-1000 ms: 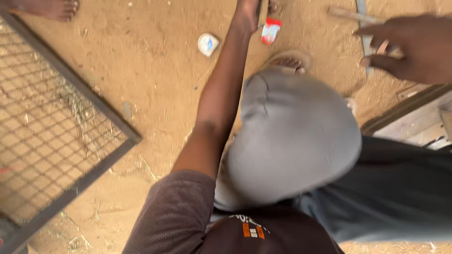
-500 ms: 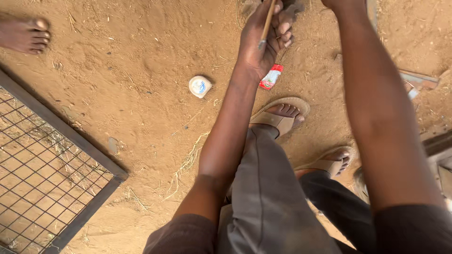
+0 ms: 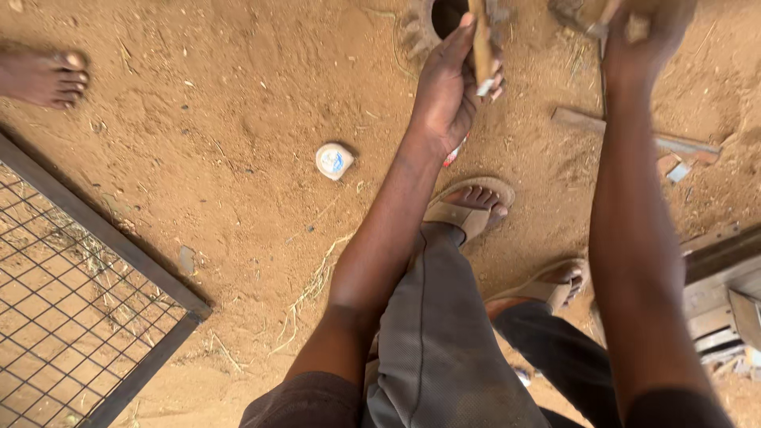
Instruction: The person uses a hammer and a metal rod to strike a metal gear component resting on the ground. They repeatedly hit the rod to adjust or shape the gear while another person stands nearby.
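My left hand (image 3: 448, 91) is stretched forward over sandy ground, its fingers closed around a thin wooden stick (image 3: 480, 43) that points toward a dark hole (image 3: 449, 13) at the top edge. My right hand (image 3: 646, 36) is raised at the top right, gripping a tool (image 3: 598, 24) whose end is cut off by the frame. Below are my grey trousers (image 3: 444, 341) and my two feet in sandals (image 3: 469, 208).
A metal mesh frame (image 3: 87, 301) lies at the lower left. A small white lid (image 3: 334, 160) sits on the sand. Another person's bare foot (image 3: 43, 78) shows at the upper left. A flat metal strip (image 3: 634, 135) and wooden boards (image 3: 725, 285) lie at right.
The view has shifted downward and both arms have reached further forward. My left hand moved with the stick up toward the hole, and my right hand came to the top right.
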